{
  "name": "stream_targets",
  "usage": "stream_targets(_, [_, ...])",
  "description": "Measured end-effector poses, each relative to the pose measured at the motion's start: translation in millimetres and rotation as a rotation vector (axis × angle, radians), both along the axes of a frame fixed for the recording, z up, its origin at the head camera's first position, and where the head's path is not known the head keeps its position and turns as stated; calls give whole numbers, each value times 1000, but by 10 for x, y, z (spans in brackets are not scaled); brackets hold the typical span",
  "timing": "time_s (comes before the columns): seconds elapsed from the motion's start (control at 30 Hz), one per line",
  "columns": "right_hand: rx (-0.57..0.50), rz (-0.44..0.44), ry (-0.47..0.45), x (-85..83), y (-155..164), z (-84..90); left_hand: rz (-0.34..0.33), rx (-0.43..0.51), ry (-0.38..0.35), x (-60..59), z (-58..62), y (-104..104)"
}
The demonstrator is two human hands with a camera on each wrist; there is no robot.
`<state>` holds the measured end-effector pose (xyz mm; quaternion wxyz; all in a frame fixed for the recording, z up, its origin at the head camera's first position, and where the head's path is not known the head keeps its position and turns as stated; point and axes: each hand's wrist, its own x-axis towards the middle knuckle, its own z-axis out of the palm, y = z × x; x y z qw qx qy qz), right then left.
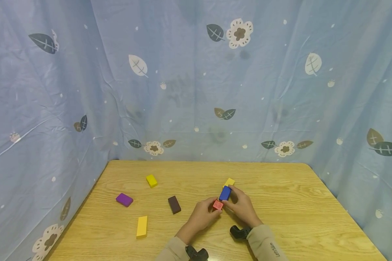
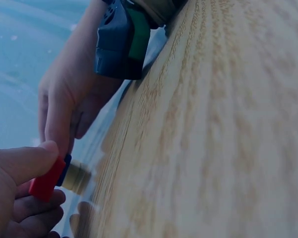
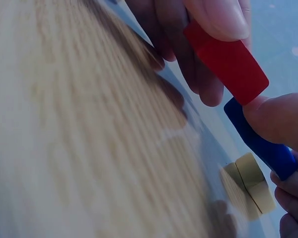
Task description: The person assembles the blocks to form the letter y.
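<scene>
My left hand (image 1: 215,211) pinches a red block (image 1: 217,205) between thumb and fingers. My right hand (image 1: 231,200) grips a blue block (image 1: 225,193) just beyond it. The two blocks meet end to end, held a little above the wooden table (image 1: 281,203). Just behind the blue block, a yellow block (image 1: 229,182) lies on the table. In the left wrist view the red block (image 2: 47,179) sits under my thumb, with the blue block (image 2: 66,168) and the yellow block (image 2: 78,177) past it. The right wrist view shows the red block (image 3: 228,62) touching the blue block (image 3: 258,141) above the yellow block (image 3: 248,188).
Left of the hands lie a dark brown block (image 1: 174,204), a purple block (image 1: 124,199), a small yellow block (image 1: 151,180) and a long yellow block (image 1: 142,226). A blue flowered curtain (image 1: 196,90) closes off the table's back and sides.
</scene>
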<state>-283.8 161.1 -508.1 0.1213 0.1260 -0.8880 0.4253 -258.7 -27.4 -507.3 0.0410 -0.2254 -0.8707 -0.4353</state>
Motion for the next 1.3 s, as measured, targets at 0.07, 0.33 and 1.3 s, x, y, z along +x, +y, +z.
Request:
stream_targets(0.07, [-2, 3, 9, -5, -11, -3, 2, 5, -8, 2, 4, 5])
stream_targets(0.33, [-4, 8, 18, -25, -33, -19, 15, 6, -12, 10, 7, 9])
stream_targets(1.3, [70, 8, 49, -35, -62, -53, 26, -38, 3, -5, -31, 4])
